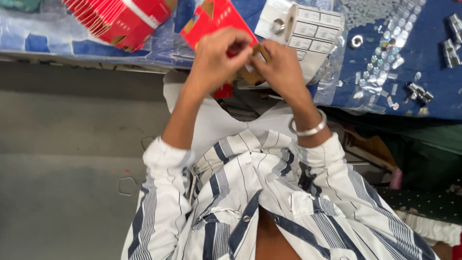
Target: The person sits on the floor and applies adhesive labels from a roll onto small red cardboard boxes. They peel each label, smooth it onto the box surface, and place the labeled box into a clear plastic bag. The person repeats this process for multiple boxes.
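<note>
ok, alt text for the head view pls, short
Looking down, a person's left hand and right hand together hold a small red carton at the edge of a blue table. A roll of white labels and another red carton lie nearby.

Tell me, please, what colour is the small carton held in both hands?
The carton is red outside, with plain brown card inside its flaps; the head view shows it.

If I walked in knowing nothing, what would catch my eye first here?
Probably the red carton at top centre, gripped by the left hand and right hand together above the striped shirt. More flat red cartons lie at top left on the blue table cover, and beside the hands sits a roll of white labels. Shiny metal bits scatter to the right.
</note>
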